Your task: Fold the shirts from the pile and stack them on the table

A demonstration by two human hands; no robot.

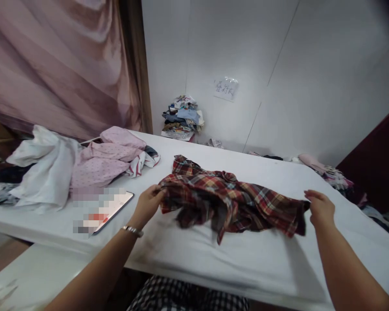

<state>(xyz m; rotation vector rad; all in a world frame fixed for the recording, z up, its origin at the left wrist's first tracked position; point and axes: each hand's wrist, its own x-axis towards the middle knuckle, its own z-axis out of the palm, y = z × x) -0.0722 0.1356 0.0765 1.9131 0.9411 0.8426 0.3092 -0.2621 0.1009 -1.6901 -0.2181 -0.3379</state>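
Observation:
A red, brown and yellow plaid shirt (pixel 227 196) is stretched sideways over the white-covered table (pixel 194 255), its lower edge blurred by motion. My left hand (pixel 149 203) pinches the shirt's left end, with a metal watch or bracelet on that wrist. At the other end, my right hand (pixel 320 208) grips a corner of the cloth between thumb and fingers. The shirt's middle sags in folds between the two hands, so its full outline is hidden.
To the left lie a pink dotted garment (pixel 106 160), a white garment (pixel 52 168) and a phone (pixel 116 211), partly pixelated. A clothes stack (pixel 183 116) stands behind the table by the wall, under a paper sign (pixel 226 89). More clothes (pixel 337 177) lie along the right edge.

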